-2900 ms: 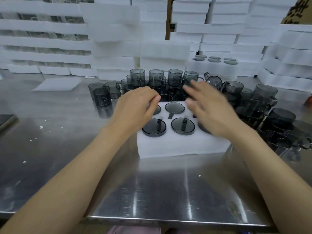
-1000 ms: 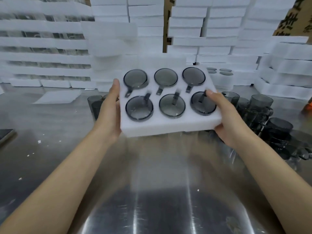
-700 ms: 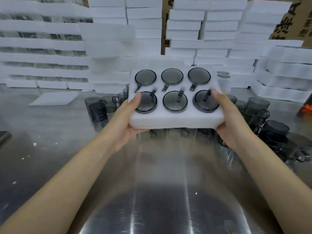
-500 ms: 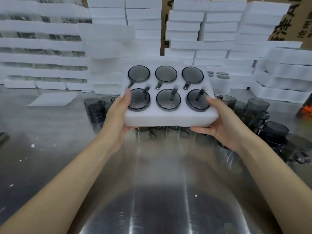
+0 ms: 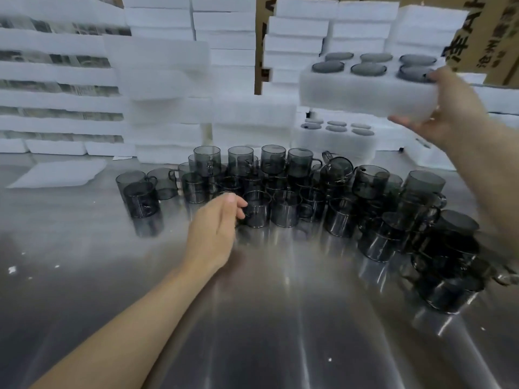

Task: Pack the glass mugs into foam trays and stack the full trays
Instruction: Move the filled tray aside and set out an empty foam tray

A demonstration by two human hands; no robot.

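My right hand (image 5: 446, 108) grips the right end of a full white foam tray (image 5: 359, 91), thumb on top, fingers underneath, holding it in the air at the upper right. Several smoky grey glass mugs (image 5: 368, 69) sit upside down in its holes. Below it another full foam tray (image 5: 334, 138) rests at the back of the table. My left hand (image 5: 216, 228) hovers low over the steel table (image 5: 252, 318), fingers loosely curled, holding nothing, just in front of a crowd of loose grey mugs (image 5: 283, 189).
Stacks of white foam trays (image 5: 157, 88) line the whole back of the table, with cardboard boxes (image 5: 483, 35) behind at the upper right. A flat foam sheet (image 5: 59, 172) lies at the left. More mugs (image 5: 438, 248) pile up at the right edge.
My left hand let go of the full tray and dropped toward the loose mugs. My right hand alone swung the tray up and to the right, above the tray at the back.
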